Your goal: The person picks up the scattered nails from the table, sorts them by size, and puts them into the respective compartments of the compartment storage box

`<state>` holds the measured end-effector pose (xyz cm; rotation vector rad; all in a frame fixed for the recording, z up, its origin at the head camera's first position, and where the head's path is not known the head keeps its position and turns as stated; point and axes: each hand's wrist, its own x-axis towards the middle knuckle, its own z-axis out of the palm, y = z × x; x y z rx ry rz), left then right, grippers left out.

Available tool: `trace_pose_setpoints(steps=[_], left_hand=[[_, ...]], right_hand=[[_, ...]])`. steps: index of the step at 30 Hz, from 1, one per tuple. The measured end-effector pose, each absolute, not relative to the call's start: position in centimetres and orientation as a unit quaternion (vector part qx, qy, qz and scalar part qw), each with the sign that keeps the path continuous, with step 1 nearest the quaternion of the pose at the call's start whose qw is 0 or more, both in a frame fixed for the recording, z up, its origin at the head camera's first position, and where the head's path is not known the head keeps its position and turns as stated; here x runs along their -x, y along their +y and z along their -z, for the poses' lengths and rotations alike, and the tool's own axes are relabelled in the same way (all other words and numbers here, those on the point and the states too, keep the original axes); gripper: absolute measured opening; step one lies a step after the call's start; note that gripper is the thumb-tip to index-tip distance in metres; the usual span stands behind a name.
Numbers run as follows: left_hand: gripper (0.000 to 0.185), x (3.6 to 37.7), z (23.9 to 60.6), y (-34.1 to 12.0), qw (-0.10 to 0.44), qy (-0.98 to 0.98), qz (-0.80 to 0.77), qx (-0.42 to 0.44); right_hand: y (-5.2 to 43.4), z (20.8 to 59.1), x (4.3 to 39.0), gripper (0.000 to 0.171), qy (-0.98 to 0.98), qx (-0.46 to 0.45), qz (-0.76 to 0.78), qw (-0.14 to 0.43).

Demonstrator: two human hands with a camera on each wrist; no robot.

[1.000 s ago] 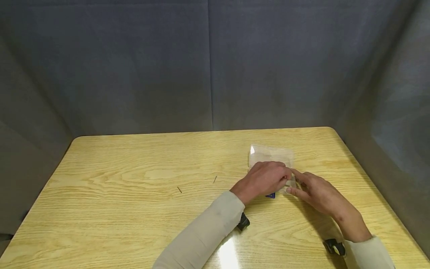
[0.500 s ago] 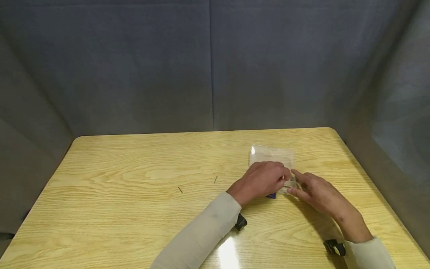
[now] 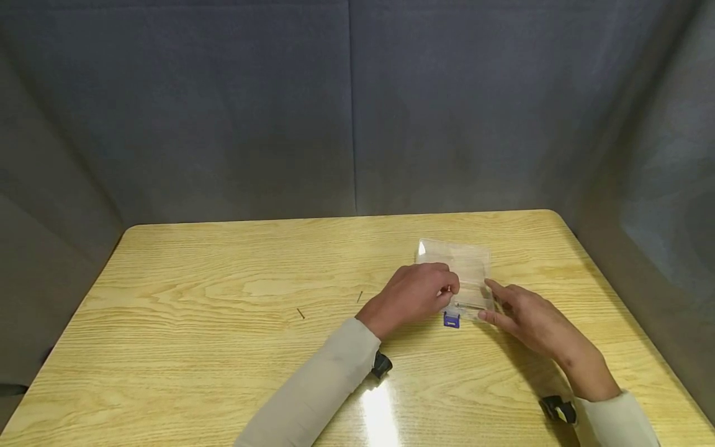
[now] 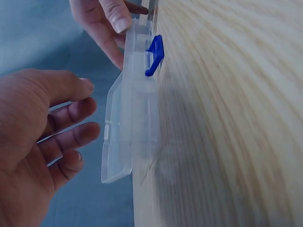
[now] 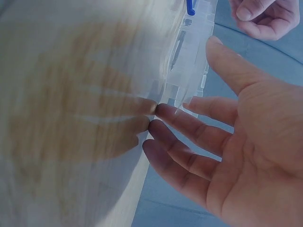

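1. On the wooden table [image 3: 223, 292], toward 2 o'clock from its centre: a clear plastic case [image 3: 455, 279], flat on the surface, lid ajar in the left wrist view; blue latch [image 3: 451, 320] on its near edge, at 6 o'clock.
2. Left hand [image 3: 416, 295]: at 9 o'clock of the case, fingers loosely curled; grasping nothing in the left wrist view; whether the fingertips touch the case cannot be told.
3. Right hand [image 3: 527, 316]: at 4 o'clock of the case; fingers straight and relaxed, fingertips against its right edge; thumb on the near corner.
4. Two small dark pins [image 3: 300, 313], loose on the table at 9 o'clock, well apart from the hands.
5. Grey cloth backdrop [image 3: 346, 105] at 12 o'clock.
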<state>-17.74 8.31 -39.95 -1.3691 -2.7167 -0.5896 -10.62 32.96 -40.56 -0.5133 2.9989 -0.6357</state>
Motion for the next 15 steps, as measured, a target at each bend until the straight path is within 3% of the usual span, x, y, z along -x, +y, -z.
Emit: trace_pose_setpoints(steps=[15], left_hand=[[0.017, 17.9, 40.2, 4.7, 0.0, -0.891, 0.199, 0.408]], right_hand=[[32.9, 40.6, 10.5, 0.068, 0.966, 0.163, 0.198, 0.023]])
